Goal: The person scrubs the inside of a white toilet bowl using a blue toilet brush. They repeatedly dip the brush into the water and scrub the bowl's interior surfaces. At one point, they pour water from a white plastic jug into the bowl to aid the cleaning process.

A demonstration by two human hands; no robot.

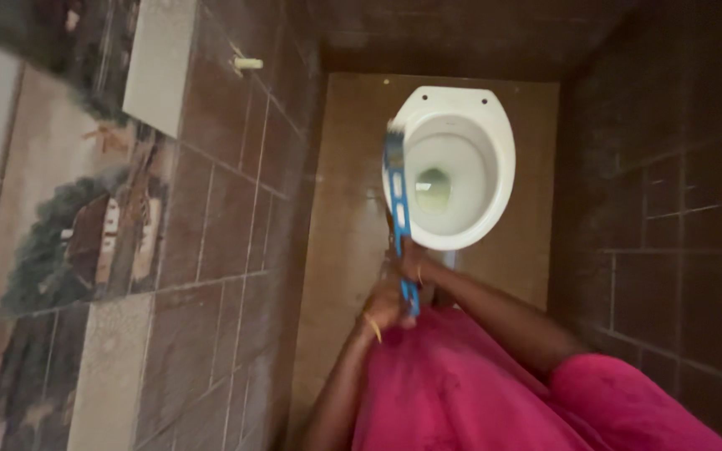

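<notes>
Head view looks down a narrow tiled stall, and we see both of our hands closed around the handle of a long blue brush point(398, 209), one above the other. Our left hand point(386, 307) is clenched low on the handle, near its bottom end, with a thin yellow bangle point(373, 327) at the wrist; our right hand point(411, 263) grips a little higher, fingers wrapped round the shaft. That stacked, two-handed hold suits a long tool, since the lower hand can steady the end while the upper one guides it. The brush runs up from our hands to the left rim of the white toilet bowl point(495, 125), with its bristled head at the top of the rim on that side; whether the bristles press on the porcelain or sit just off it we cannot tell, as that part is blurred. The seat is not down, so the bare rim and the inside of the bowl lie open, with greenish water point(433, 188) at the bottom. Our pink garment point(461, 392) fills the lower part of the picture, and both forearms reach forward from it. A brown tiled floor point(344, 225) lies around the bowl, dark brown tiled walls point(670, 209) close in on both sides, and on the left wall there is a painted landscape panel point(60, 225) and a small pale fitting point(248, 63).
</notes>
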